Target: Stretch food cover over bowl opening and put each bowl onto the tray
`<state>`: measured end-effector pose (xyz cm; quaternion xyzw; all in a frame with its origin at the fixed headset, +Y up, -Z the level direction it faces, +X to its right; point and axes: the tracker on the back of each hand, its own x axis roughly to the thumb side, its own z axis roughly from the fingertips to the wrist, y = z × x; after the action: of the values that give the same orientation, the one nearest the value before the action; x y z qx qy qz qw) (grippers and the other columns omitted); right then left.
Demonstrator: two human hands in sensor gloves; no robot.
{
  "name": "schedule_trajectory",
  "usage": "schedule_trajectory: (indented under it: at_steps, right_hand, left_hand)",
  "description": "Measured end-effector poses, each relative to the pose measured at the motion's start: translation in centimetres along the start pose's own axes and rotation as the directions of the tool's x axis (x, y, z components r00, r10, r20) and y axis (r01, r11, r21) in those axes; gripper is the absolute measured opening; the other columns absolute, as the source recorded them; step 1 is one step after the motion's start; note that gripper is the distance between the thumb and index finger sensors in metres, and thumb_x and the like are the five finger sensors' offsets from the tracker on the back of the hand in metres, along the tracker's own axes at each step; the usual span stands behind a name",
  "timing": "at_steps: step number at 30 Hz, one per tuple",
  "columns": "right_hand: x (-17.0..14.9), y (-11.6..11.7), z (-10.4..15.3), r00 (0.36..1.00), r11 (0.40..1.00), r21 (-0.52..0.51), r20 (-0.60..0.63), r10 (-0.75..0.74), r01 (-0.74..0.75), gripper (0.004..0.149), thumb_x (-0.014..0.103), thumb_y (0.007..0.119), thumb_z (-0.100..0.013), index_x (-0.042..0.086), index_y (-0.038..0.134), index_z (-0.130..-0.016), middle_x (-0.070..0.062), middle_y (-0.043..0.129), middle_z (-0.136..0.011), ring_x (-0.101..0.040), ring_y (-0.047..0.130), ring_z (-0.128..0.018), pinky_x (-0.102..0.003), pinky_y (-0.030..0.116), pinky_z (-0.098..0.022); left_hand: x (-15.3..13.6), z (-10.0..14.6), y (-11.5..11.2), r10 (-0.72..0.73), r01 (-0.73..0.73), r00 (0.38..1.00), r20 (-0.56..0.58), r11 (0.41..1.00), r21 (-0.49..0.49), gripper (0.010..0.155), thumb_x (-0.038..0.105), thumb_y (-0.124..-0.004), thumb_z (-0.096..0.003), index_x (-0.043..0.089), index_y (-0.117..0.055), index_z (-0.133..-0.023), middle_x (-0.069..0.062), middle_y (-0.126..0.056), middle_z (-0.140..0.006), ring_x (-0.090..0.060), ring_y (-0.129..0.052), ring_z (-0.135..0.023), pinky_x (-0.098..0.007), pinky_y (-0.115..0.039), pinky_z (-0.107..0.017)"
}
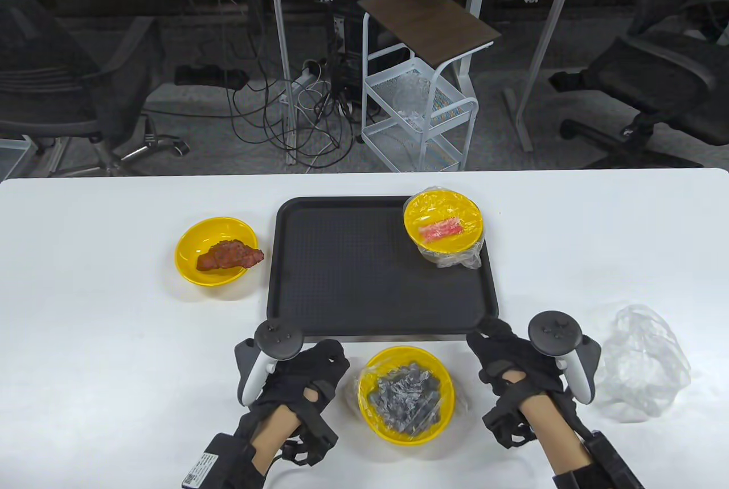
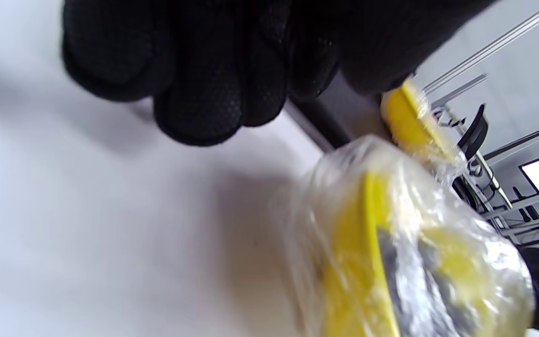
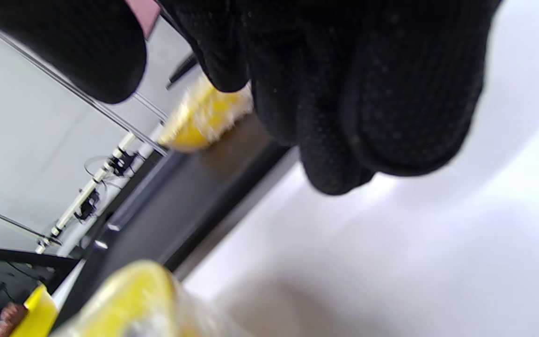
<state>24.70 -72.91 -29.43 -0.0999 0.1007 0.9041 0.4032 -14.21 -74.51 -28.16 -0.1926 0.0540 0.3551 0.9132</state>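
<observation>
A yellow bowl of dark food (image 1: 405, 395) stands on the white table just in front of the black tray (image 1: 381, 267), with clear food cover stretched over it; the left wrist view shows the film wrapping its rim (image 2: 367, 262). My left hand (image 1: 333, 362) hovers just left of this bowl, fingers (image 2: 199, 93) loosely curled and holding nothing. My right hand (image 1: 492, 342) is to the bowl's right by the tray's near corner, also holding nothing. A covered yellow bowl with pink food (image 1: 444, 221) sits in the tray's far right corner. An uncovered yellow bowl with brown meat (image 1: 215, 250) stands left of the tray.
A crumpled heap of clear food covers (image 1: 641, 364) lies on the table right of my right hand. Beyond the table's far edge are a white wire cart (image 1: 421, 107), office chairs and cables on the floor.
</observation>
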Motion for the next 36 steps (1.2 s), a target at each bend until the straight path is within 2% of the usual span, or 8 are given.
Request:
schedule_trajectory:
  at_steps: [3,7,10,12,17,23,27,36]
  right_hand:
    - [1.2,-1.1,0.6,0.994,0.996,-0.073,0.09,0.057,-0.051,0.081,0.059,0.079,-0.045,0.022,0.054,-0.113,-0.022,0.059,-0.112,-0.062,0.08,-0.084,-0.063,0.081,-0.046]
    - [1.5,-0.4,0.9,0.945,0.956,-0.094,0.154,0.289,-0.277,0.083,0.068,0.071,-0.048,0.031,0.039,-0.116,-0.014,0.026,-0.119,-0.067,0.035,-0.1,-0.081,0.051,-0.057]
    - [0.8,0.9,0.9,0.912,0.928,-0.1,0.172,0.372,-0.36,0.086,0.072,0.067,-0.047,0.033,0.036,-0.116,-0.012,0.02,-0.12,-0.064,0.02,-0.1,-0.085,0.039,-0.056]
    - [0.5,1.4,0.7,0.898,0.912,-0.058,0.162,0.409,-0.405,0.087,0.073,0.066,-0.046,0.033,0.034,-0.116,-0.01,0.017,-0.12,-0.062,0.012,-0.1,-0.086,0.033,-0.055]
    - [0.3,1.8,0.6,0.879,0.893,-0.058,0.157,0.45,-0.447,0.089,0.074,0.065,-0.044,0.033,0.031,-0.116,-0.01,0.014,-0.119,-0.061,0.008,-0.099,-0.086,0.028,-0.055]
    - [0.4,1.1,0.9,0.895,0.907,-0.091,0.152,0.42,-0.411,0.088,0.073,0.064,-0.045,0.033,0.032,-0.116,-0.011,0.014,-0.119,-0.06,0.007,-0.099,-0.085,0.028,-0.055]
    - [0.2,1.4,1.0,0.891,0.903,-0.084,0.148,0.429,-0.421,0.087,0.073,0.063,-0.045,0.033,0.033,-0.116,-0.01,0.015,-0.119,-0.06,0.008,-0.099,-0.085,0.028,-0.055]
    - [-0.6,2.1,0.5,0.898,0.908,-0.024,0.135,0.418,-0.419,0.086,0.072,0.063,-0.045,0.032,0.035,-0.116,-0.011,0.016,-0.119,-0.059,0.007,-0.099,-0.084,0.027,-0.056]
  left_hand:
    - [1.8,1.6,-0.6,-0.113,0.113,0.994,0.003,0.992,0.057,0.066,0.063,-0.079,-0.0469,0.021,-0.08,-0.099,-0.006,-0.106,-0.073,-0.033,-0.111,-0.045,-0.042,-0.095,-0.029]
    - [3.5,2.2,-3.2,-0.24,0.236,0.97,-0.045,0.969,-0.078,0.073,0.066,-0.079,-0.0469,0.017,-0.075,-0.101,-0.006,-0.11,-0.073,-0.03,-0.117,-0.041,-0.038,-0.097,-0.022]
    - [3.6,1.6,-4.6,-0.22,0.212,0.974,-0.051,0.967,-0.139,0.072,0.058,-0.082,-0.0483,0.013,-0.069,-0.103,-0.006,-0.111,-0.072,-0.028,-0.118,-0.037,-0.034,-0.096,-0.015]
    - [3.3,1.1,-4.9,-0.148,0.14,0.987,-0.061,0.982,-0.129,0.063,0.049,-0.082,-0.0498,0.013,-0.072,-0.1,-0.004,-0.113,-0.067,-0.026,-0.119,-0.034,-0.032,-0.096,-0.013]
    - [3.0,0.3,-5.0,0.022,-0.027,0.999,-0.035,0.987,-0.156,0.054,0.039,-0.084,-0.0495,0.007,-0.077,-0.093,-0.008,-0.112,-0.061,-0.025,-0.118,-0.026,-0.031,-0.097,-0.01]
    - [4.3,-1.1,-1.6,0.153,-0.154,0.988,-0.016,0.986,-0.072,0.053,0.037,-0.085,-0.0488,0.005,-0.08,-0.091,-0.01,-0.114,-0.058,-0.026,-0.119,-0.024,-0.031,-0.097,-0.008]
    - [4.9,-4.0,1.5,0.206,-0.206,0.977,-0.059,0.978,0.009,0.054,0.039,-0.086,-0.0487,0.006,-0.079,-0.091,-0.009,-0.114,-0.059,-0.025,-0.121,-0.027,-0.031,-0.1,-0.011]
    - [2.4,-9.8,5.5,0.301,-0.257,0.934,-0.191,0.94,0.226,0.056,0.041,-0.088,-0.0485,0.006,-0.08,-0.09,-0.007,-0.115,-0.058,-0.021,-0.124,-0.03,-0.031,-0.105,-0.016]
